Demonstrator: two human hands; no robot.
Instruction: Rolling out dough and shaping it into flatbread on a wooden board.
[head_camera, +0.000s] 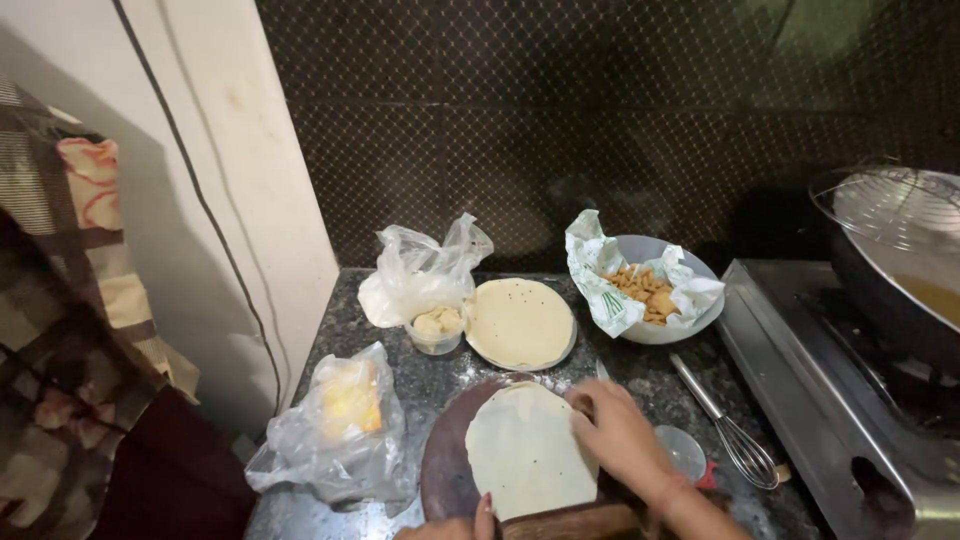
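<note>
— What is the right hand (620, 432) doing?
— Its fingers lie flat, pressed on the right edge of the rolled dough sheet (527, 452), not gripping it.
— And the left hand (470, 524)?
— Only fingertips show at the bottom edge, touching the sheet's lower rim; I cannot tell its grip.
— Where does the sheet lie?
— On a round dark board (445, 460) on the table (400, 385).
— Around it?
— A whisk (728, 426) just right, a stack of rolled sheets (520, 322) behind, a paper-lined bowl of fried pieces (650, 290), plastic bags on the left.
</note>
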